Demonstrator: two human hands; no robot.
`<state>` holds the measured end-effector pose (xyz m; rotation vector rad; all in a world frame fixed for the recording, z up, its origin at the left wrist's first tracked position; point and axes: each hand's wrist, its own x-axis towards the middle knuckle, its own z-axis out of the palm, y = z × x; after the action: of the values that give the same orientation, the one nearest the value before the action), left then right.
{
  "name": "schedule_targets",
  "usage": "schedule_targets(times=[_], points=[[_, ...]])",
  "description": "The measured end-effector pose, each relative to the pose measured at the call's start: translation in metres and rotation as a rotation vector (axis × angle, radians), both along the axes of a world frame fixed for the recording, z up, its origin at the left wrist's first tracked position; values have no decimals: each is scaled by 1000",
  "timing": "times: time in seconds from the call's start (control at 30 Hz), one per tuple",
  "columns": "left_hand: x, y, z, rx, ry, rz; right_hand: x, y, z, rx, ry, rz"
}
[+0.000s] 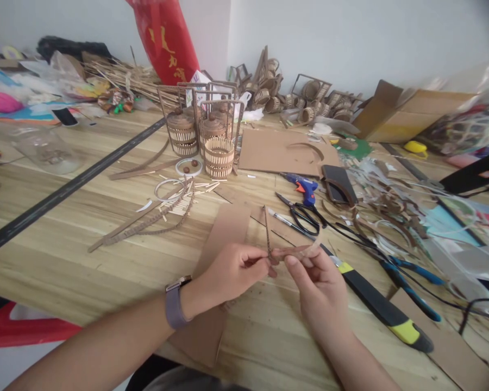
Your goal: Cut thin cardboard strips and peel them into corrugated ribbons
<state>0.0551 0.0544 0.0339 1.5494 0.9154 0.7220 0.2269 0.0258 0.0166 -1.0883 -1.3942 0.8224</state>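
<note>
Near the table's middle, my left hand (238, 269), with a watch on its wrist, pinches the end of a thin brown cardboard strip (268, 231) that points away from me. My right hand (320, 277) grips another brown strip (291, 251) between thumb and fingers, with a pale, curled end sticking out above. The two strips meet at my left fingertips. Under my left hand and forearm lies a flat piece of cardboard (228, 222). Beyond my hands are black scissors (303, 214), a thin craft knife (287, 220) and a blue glue gun (303, 187).
Small stick baskets (219, 157) with tall frames stand at the back centre, beside a cardboard sheet (277, 152). Loose sticks and curved strips (146, 220) lie left. A large yellow-black cutter (383, 304), blue-handled pliers (411, 288), cables and scraps lie right. A jar (44, 149) is far left.
</note>
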Motion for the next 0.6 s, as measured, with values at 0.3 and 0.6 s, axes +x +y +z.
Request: schedule_targets(times=[0.3,0.6], points=[[4,2,4,-161,-151,-25,0,-1,-1,368,-438,-37],[2,-1,2,-31,-7,-12,0,3,3,468,-637,-117]])
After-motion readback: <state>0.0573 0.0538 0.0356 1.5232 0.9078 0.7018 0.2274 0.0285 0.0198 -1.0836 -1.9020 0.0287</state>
